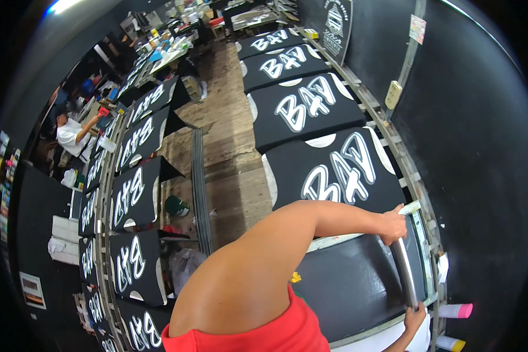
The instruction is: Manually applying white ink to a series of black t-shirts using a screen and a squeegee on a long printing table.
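Note:
A long silver squeegee (405, 271) stands across the right end of a screen-printing frame (346, 280). Its dark mesh lies flat inside a pale, stained border. My left hand (392, 226) reaches across and is closed round the squeegee's far end, by the frame's far right corner. At the near end, my right hand (415, 320) is closed on the same tool. A black shirt with white lettering (340, 170) lies just beyond the frame. My left upper arm hides part of the frame's left side.
More black printed shirts (305, 105) lie in a row beyond, and another row (136, 196) runs along the left. Between them are a wooden floor, long dark bars (200, 188) and a green can (176, 206). A dark wall (475, 146) borders the right. A person (73, 138) works at far left.

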A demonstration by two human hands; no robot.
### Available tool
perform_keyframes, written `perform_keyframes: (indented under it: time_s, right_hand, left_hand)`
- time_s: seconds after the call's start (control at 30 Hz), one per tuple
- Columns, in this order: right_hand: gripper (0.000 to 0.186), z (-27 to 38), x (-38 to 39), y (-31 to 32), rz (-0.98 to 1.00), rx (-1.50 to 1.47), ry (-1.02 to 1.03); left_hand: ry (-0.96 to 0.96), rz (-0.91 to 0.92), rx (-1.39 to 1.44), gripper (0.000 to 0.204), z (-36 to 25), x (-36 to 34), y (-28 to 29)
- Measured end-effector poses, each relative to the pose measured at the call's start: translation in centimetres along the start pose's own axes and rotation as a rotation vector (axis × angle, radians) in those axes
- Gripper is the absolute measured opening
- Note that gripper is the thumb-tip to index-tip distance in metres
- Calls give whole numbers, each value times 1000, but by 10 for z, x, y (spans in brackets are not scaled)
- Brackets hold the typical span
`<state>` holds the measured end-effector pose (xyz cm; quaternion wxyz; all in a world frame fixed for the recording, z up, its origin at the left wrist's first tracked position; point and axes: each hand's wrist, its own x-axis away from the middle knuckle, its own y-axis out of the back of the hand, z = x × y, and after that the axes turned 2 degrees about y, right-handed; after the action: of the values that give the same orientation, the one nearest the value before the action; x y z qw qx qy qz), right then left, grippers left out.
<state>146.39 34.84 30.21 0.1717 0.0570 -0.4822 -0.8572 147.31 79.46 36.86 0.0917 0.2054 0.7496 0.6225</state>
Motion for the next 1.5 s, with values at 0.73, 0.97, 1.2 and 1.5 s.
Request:
perform_keyframes:
  time_s: [0.73,0.97,1.2,1.5]
  right_hand:
    - [43,-10,-21,29,-66,188,-216]
    - [35,26,31,7,83,236,-328]
    - [31,88,164,-31,96,127,-262]
    - [40,202,296,-104,139,-174,-670]
  left_hand:
    - [-31,-24,-129,40,-16,-95,3]
    - [-40,49,-119,50,0,-77,-30]
    - [-283,44,-109,48,-28,-55,-39]
    - [-549,89,190,13,-80,-21,-82]
